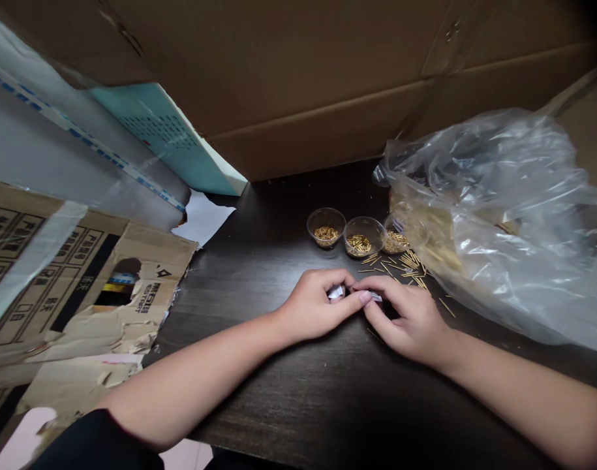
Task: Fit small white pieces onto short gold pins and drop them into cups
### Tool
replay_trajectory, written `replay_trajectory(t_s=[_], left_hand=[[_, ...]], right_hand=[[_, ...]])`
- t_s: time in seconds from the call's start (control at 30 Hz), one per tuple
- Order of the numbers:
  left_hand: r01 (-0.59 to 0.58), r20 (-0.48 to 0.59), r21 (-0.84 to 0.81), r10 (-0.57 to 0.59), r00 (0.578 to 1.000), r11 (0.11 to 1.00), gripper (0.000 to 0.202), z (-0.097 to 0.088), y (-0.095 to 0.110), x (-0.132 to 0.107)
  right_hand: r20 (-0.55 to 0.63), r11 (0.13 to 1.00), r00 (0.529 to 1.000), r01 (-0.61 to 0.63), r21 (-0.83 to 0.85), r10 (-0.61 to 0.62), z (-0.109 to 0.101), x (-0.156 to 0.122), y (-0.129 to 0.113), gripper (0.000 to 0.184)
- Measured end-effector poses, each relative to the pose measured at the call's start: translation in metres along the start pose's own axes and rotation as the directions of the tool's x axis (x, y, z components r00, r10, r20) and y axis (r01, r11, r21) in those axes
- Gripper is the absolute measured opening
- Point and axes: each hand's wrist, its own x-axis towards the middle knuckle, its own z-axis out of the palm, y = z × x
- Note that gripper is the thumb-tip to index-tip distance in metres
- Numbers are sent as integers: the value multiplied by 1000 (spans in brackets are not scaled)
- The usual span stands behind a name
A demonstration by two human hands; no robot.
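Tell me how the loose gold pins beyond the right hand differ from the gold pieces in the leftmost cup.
The loose gold pins look longer; the gold pieces look shorter. The pins lie spread on the table, while the pieces sit heaped inside the leftmost cup. Both are gold-coloured and shiny.

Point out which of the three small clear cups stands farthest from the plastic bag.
The leftmost cup, at the row's left end. The middle cup and the right cup both stand closer to the plastic bag.
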Motion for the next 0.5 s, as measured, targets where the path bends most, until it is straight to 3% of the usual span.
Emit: replay_trajectory(t_s=[0.5], left_hand=[[-44,35,-6,44,998,999,25,-1,-3,1]], right_hand=[[0,999,999,-40,18,40,0,-1,0,21]])
